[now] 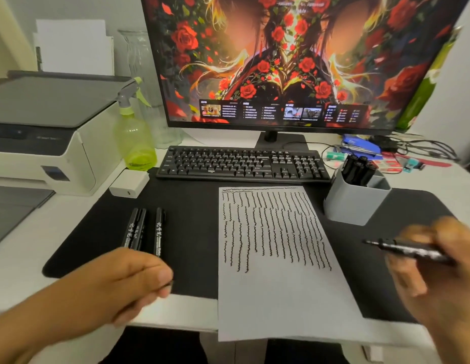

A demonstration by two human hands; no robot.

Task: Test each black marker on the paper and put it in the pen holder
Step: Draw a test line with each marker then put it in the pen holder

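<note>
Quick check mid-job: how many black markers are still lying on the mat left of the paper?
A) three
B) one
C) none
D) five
A: three markers lie side by side on the black mat left of the paper, while the right hand holds another.

L hand (139, 278) curled, R hand (436, 266) gripping, blurred

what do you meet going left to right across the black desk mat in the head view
left hand → three loose black markers → paper covered in squiggly test lines → grey pen holder with markers in it → right hand with an uncapped marker in its grip
</note>
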